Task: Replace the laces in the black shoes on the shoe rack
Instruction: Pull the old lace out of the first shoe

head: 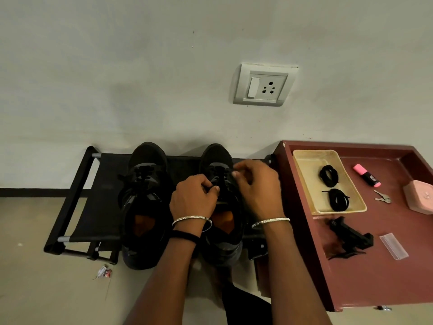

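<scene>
Two black shoes stand side by side, toes to the wall, on a low black shoe rack point(77, 184). The left shoe point(144, 202) is laced and untouched. Both my hands are over the right shoe point(216, 158). My left hand point(192, 198) pinches a black lace at the middle of its lacing. My right hand point(256, 184) pinches the lace higher up near the eyelets. Much of the right shoe's tongue is hidden by my hands. Two coiled black laces point(328, 175) point(338, 200) lie in a yellowish tray point(302, 170).
The tray sits on a maroon table point(375, 277) right of the rack, with a pink highlighter point(366, 175), keys point(382, 197), a pink box point(420, 198), a black clamp-like object point(349, 238) and a clear plastic strip point(393, 245). A wall socket point(264, 85) is above; a wrapper point(103, 272) lies on the floor.
</scene>
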